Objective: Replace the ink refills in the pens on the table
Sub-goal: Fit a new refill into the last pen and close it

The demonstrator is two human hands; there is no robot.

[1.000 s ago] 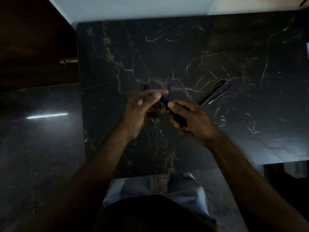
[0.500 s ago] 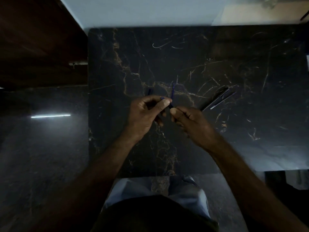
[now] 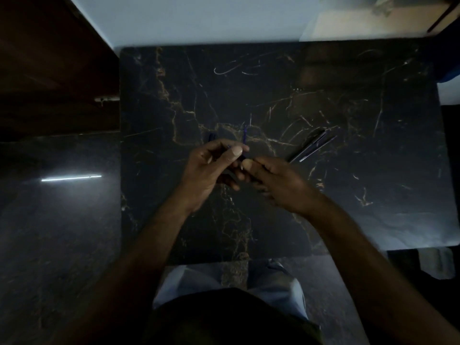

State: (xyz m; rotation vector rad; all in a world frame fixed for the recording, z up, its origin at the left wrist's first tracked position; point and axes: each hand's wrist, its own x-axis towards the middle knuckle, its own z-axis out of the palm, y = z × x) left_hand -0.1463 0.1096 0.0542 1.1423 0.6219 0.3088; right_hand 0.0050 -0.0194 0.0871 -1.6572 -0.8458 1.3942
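At 9 o'clock from spares (image 3: pixel 311 148), refill (image 3: pixel 245 135) is pinched by left hand (image 3: pixel 209 170), pen (image 3: pixel 243 158) gripped by right hand (image 3: pixel 281 188); insertion judged underway, alignment needed next.

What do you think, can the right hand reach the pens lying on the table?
Probably yes. The pens lie on the table just beyond the right hand, with nothing between, but it is busy gripping a blue pen.

Dark veined marble table (image 3: pixel 174 95), loose pens (image 3: pixel 312 146) right of centre
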